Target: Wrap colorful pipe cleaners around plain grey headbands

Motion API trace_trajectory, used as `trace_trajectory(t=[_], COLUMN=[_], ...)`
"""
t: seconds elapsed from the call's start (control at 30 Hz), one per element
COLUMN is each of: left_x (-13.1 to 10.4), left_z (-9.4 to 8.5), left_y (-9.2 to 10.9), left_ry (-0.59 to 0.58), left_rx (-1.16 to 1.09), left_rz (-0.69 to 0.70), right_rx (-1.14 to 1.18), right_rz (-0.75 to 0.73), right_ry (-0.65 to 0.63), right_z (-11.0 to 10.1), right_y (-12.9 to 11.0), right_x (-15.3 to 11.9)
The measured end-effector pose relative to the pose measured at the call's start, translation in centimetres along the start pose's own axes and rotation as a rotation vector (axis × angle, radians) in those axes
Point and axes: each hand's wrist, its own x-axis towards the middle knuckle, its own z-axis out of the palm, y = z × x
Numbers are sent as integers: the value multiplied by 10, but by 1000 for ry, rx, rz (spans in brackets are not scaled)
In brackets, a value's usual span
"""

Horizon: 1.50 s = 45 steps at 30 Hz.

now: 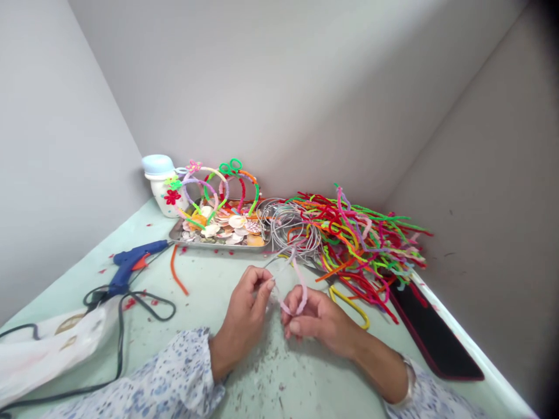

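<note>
My left hand (245,311) pinches a thin grey wire (283,269) between thumb and forefinger; its exact end is blurred. Beside it, my right hand (321,319) has its thumb and fingers closed on a pale pink pipe cleaner (303,282), which bends in a loop between the two hands. Whether the pink piece is wound round the wire, I cannot tell. Just beyond the hands lies a coil of grey wire (297,233). Yellow-handled scissors (358,311) rest right of my right hand, partly under pipe cleaners.
A metal tray (209,247) of seashells and finished-looking pipe-cleaner hoops (255,195) stands at the back, beside a white jar (161,189). Right lies a heap of coloured pipe cleaners (358,233) and a black flat object (430,331). Left are a blue glue gun (126,265), its cord and a plastic bag (56,355).
</note>
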Motion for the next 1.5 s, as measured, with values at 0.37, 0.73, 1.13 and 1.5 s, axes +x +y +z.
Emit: trace_trajectory(t=[0.37,0.73,1.13,1.5], left_x=[1,0,1,-3], left_z=[-2,2,1,0], left_y=[1,-1,-3,2], left_ry=[-14,-173,-250,-261], left_rx=[-21,115,154,200], left_rz=[9,69,64,128], right_rx=[-469,-511,-502,-542], right_rz=[-293,-431,-463,-467], right_ry=[237,501,578,568], right_z=[1,-8,-13,-14], right_y=[10,6,8,10], right_x=[-1,5,13,12])
